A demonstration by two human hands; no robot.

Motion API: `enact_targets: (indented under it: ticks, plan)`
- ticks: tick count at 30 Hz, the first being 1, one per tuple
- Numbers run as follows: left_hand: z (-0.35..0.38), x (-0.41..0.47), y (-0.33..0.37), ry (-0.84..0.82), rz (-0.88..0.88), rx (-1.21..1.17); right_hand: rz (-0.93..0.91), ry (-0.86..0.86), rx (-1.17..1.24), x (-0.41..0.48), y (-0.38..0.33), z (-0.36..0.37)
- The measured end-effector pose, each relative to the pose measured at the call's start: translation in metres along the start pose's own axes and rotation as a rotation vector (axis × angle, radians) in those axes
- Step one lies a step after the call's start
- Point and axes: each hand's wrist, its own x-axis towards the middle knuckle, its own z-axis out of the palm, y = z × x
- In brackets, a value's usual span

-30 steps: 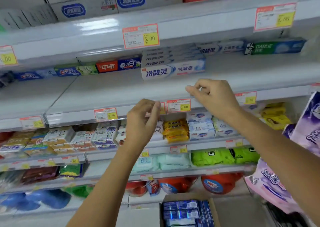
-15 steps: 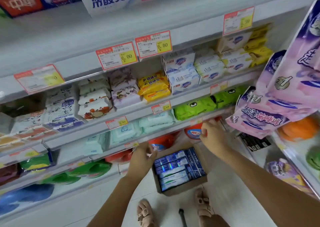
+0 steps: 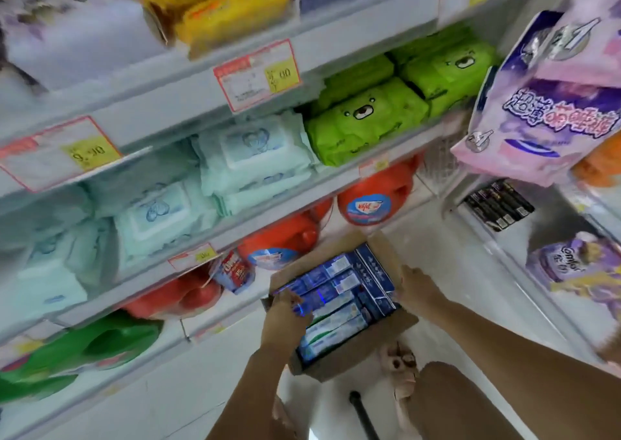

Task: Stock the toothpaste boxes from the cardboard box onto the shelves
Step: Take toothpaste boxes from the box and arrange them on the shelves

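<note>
Hands apart: the left hand [image 3: 286, 317] curls over the near ends of the blue toothpaste boxes [image 3: 336, 302] in the cardboard box [image 3: 339, 367] on the floor; the right hand [image 3: 418, 288] touches its right edge (grip unclear).

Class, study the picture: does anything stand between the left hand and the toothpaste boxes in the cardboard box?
Nothing visible does: the cardboard box is open on top, and the left hand touches the toothpaste boxes.
</note>
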Motion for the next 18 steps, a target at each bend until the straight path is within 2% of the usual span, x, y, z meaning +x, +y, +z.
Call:
enact_targets:
  ticks: [3,6,8,12,15,18]
  plan:
    - [0.031,0.021,-0.024,-0.039,0.057,0.178,-0.011,-0.062,0.043,0.023,0.013,0.041]
    - [0.056,0.031,-0.035,-0.068,0.092,0.33,0.008,-0.111,-0.015,0.034,0.023,0.07]
    - [0.069,0.035,-0.038,-0.057,0.099,0.36,-0.037,-0.16,-0.116,0.039,0.03,0.085]
    - [0.083,0.046,-0.041,-0.031,0.089,0.428,0.026,-0.209,-0.134,0.048,0.029,0.093]
    - [0.088,0.058,-0.037,-0.063,0.079,0.441,0.029,-0.195,-0.098,0.056,0.017,0.087]
    - [0.085,0.079,-0.035,-0.021,0.12,0.425,0.013,-0.122,-0.071,0.066,0.002,0.085]
